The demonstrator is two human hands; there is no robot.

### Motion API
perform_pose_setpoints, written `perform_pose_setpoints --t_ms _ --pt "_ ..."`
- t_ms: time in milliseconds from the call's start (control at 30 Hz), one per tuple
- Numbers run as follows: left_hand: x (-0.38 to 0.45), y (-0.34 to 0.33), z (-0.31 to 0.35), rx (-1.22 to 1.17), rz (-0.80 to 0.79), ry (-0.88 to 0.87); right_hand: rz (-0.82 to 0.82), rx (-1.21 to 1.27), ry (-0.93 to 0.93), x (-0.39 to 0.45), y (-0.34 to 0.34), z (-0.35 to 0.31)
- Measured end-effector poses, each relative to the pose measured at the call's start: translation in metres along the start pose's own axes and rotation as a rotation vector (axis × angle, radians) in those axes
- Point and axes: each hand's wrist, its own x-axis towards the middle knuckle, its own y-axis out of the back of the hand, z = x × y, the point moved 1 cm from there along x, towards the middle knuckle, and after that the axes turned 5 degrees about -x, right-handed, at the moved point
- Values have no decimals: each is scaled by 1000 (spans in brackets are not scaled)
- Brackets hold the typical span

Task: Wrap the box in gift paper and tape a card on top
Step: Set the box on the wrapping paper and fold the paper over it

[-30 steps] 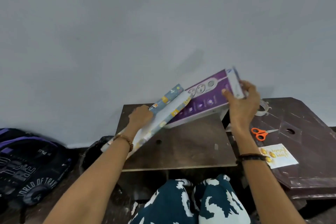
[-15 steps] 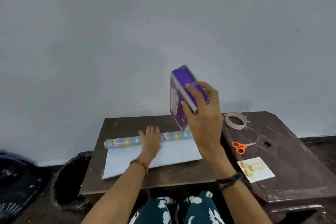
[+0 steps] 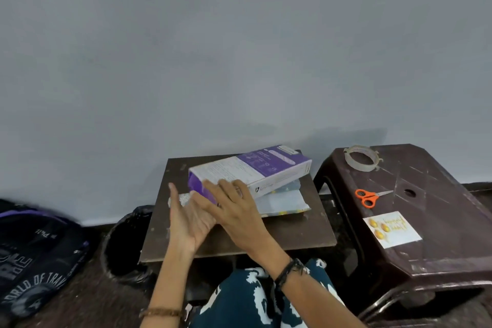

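Note:
A purple and white box [image 3: 255, 169] lies aslant on the partly unrolled gift paper [image 3: 285, 202], white side up, on a small brown table [image 3: 292, 234]. My right hand [image 3: 234, 205] holds the box's near-left end, fingers draped over its top edge; the thumb is hidden. Just left of it, my left hand [image 3: 186, 218] hovers with straight fingers, holding nothing and standing in front of the paper's left end. A white card [image 3: 392, 229] with yellow pictures lies on the dark stool [image 3: 439, 247] to the right.
On the stool there are also orange scissors [image 3: 368, 197] and a tape roll [image 3: 359, 158]. A black bin [image 3: 125, 242] stands left of the table, and a dark backpack [image 3: 32, 253] lies further left. A grey wall is right behind the table.
My right hand has brought the box down from upright in the air onto the paper. My left hand has lifted off the paper roll and turned palm inward.

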Motion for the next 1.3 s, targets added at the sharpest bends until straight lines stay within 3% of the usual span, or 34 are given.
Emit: perform_pose_setpoints --t_ms 100,200,267,400,467,567,667,733,800,867,967,1033,1167,1233,1300 --pt "-3 -8 8 89 -2 37 -74 110 3 -12 -6 -6" --pt "9 -16 10 272 190 -42 -159 393 -126 -12 3 3" --pt "15 -20 19 364 226 -97 -86 716 -537 -12 19 12" --pt "13 -24 38 368 156 -123 322 1114 -1668 -8 37 48" --pt "12 -19 47 303 148 -108 283 1341 -1936 -10 34 64" --pt "9 -15 52 281 125 -116 250 1648 -1904 -9 34 65" --pt "16 -4 36 234 142 -240 292 1702 -1945 -8 43 58" --pt "29 12 18 579 252 -290 303 1754 -1997 -6 50 53" --pt "42 33 -8 1180 201 -169 255 1722 -2070 -8 56 44" --pt "47 48 -31 1620 186 -114 230 1647 -2160 -11 60 33" --pt "43 49 -44 1872 127 -5 287 1535 -2283 -19 54 18" --pt "40 53 -44 1849 100 148 300 1467 -2342 -23 44 9" --pt "33 63 -45 1581 445 253 239 1398 -2368 -25 16 -4" --pt "31 62 -39 1419 412 353 218 1359 -2368 -22 4 -4" --pt "43 54 -34 1685 211 429 244 1339 -2375 -18 -9 0"
